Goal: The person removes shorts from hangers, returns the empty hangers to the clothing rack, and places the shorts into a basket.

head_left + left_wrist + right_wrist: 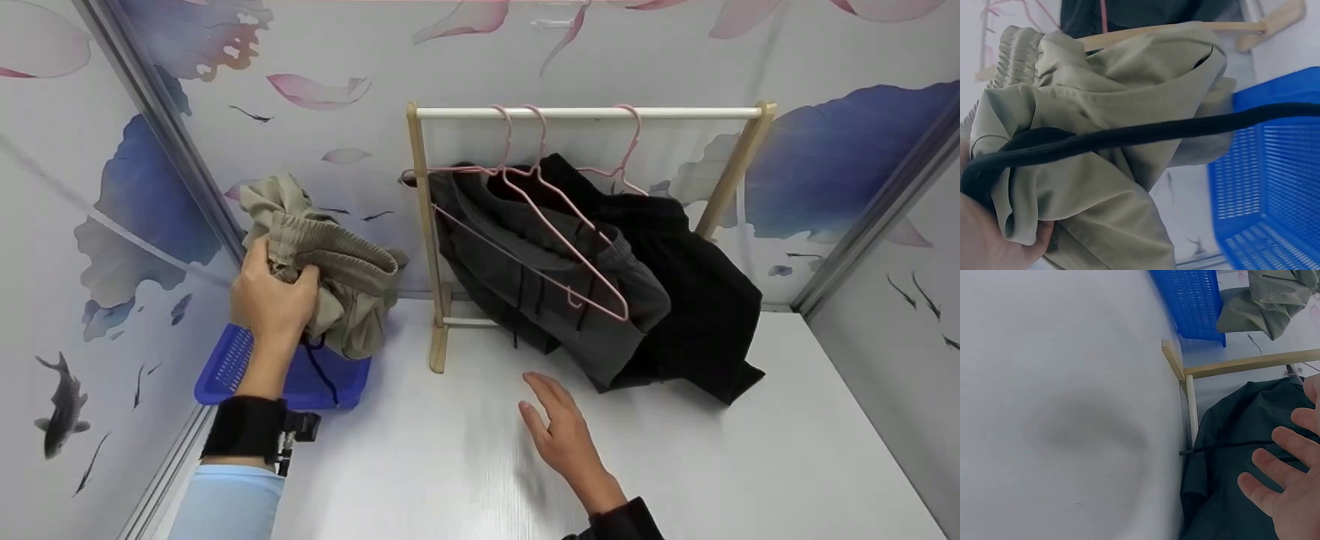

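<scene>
Held up in the left grip (274,300) near the blue basket (223,369) at the bench's (465,450) back left corner, the khaki pants (352,311) look light, soft and floppy, best held by the gathered waistband (300,240), while the right grip (564,435) is wide, holding nothing.

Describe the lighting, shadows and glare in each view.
Head view: bright, with a pale sheen on the white table and a faint shadow near the right hand; left wrist view: dimmer, bluish, the black cord looming large across the khaki garment; right wrist view: dull, a broad, soft-edged shadow on the table.
</scene>
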{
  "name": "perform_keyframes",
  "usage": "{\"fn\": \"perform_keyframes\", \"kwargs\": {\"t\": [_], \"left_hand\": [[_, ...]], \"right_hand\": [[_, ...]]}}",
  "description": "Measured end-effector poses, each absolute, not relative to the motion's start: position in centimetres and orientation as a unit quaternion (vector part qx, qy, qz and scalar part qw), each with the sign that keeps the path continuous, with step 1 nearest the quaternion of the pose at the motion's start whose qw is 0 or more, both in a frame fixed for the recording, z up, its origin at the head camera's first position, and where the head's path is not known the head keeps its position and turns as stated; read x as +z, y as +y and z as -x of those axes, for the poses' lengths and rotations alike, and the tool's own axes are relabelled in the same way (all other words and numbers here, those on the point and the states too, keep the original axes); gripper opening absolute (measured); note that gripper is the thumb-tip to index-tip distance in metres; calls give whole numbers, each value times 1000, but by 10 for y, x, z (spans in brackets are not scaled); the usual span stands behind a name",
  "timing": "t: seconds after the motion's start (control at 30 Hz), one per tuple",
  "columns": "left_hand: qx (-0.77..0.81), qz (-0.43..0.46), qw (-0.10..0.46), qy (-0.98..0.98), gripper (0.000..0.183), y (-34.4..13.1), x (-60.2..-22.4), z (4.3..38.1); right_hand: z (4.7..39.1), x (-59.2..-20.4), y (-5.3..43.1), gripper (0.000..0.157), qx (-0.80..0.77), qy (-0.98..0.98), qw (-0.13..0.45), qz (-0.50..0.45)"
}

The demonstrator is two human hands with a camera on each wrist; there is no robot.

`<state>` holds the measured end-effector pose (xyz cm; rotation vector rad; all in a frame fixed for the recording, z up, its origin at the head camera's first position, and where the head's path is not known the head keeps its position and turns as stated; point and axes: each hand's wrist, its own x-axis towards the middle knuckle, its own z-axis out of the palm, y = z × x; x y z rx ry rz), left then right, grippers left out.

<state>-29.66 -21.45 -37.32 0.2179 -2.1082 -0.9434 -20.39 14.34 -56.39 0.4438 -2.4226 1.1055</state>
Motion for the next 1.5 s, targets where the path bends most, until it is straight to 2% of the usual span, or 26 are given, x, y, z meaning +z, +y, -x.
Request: {"fn": "perform_keyframes", "kwargs": {"t": [0.27, 0.6, 1.07, 1.3, 1.5], "left_hand": [[-426, -94, 396, -808, 54, -224, -402, 311], [-393, -138, 378, -827, 59, -230, -440, 318], [-360, -153, 257, -884, 66, -232, -492, 317], [-352, -172, 172, -904, 73, -242, -503, 316], [-333, -154, 85, -926, 80, -248, -511, 312]], "right_hand": [[200, -568, 145, 41, 402, -878, 210, -154], [197, -571, 146, 41, 402, -882, 200, -146], [193, -574, 149, 42, 401, -889, 180, -130], [192, -576, 149, 42, 397, -891, 177, -126], [191, -576, 149, 42, 396, -892, 178, -127]]}}
